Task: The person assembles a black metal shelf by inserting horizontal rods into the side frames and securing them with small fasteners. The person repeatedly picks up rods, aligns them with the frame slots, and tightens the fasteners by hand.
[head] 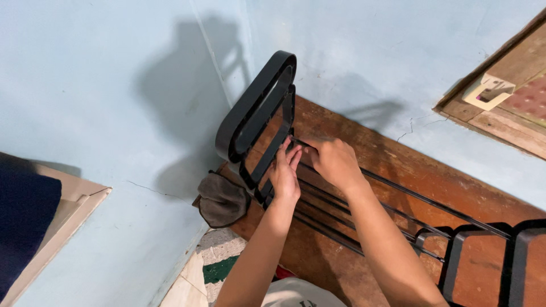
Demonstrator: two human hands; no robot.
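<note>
A black rack stands against a pale blue wall, with a rounded plastic end frame (256,108) on the left and long thin metal rods (432,204) running to a second end frame (483,256) at the right. My left hand (284,173) presses against the left end frame where the top rod meets it. My right hand (334,162) is closed around the end of that top rod, right beside the left hand. Both forearms reach up from the bottom of the view.
A brown wooden surface (409,165) lies behind and under the rack. A grey cloth (220,199) sits at the wall corner by the frame's foot. A wooden window frame (512,85) with a cream latch (489,91) is at the upper right. Tiles and a patterned mat (219,261) show below.
</note>
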